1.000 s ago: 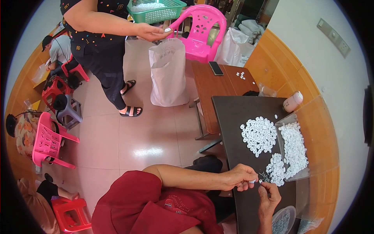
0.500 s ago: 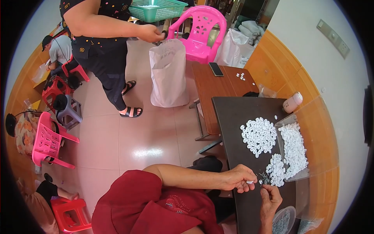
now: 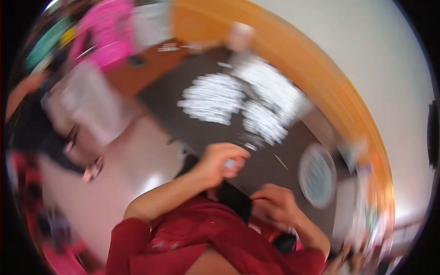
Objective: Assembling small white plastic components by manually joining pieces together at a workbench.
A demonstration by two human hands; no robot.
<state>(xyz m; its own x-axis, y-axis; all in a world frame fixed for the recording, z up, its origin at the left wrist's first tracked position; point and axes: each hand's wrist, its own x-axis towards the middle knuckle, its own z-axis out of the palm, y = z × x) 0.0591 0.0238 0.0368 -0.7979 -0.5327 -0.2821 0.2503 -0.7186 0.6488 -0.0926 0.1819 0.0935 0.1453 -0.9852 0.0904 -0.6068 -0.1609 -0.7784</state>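
Note:
The whole picture is smeared by motion. My left hand [image 3: 219,166] is closed above the table's near edge, with a small white piece [image 3: 229,163] held at its fingers. Lower and to the right, my right hand [image 3: 276,202] is over the near edge of the table, close to my lap; its fingers are too blurred to read. Beyond my left hand lie a round spread of small white oval pieces [image 3: 213,98] and a smaller heap of white pieces [image 3: 263,121]. Small dark bits [image 3: 251,139] lie between that heap and my left hand.
A clear tray of white pieces [image 3: 270,87] runs along the wall side of the dark table [image 3: 160,94]. A round tub of greyish bits [image 3: 317,176] stands at the right. A pink bottle [image 3: 240,36] is at the far edge. Left are a white sack [image 3: 91,103] and a standing person.
The view has swung right, so the table now sits in the middle. My right hand has drawn back from the small dark bits toward my lap. My left hand still holds a white piece.

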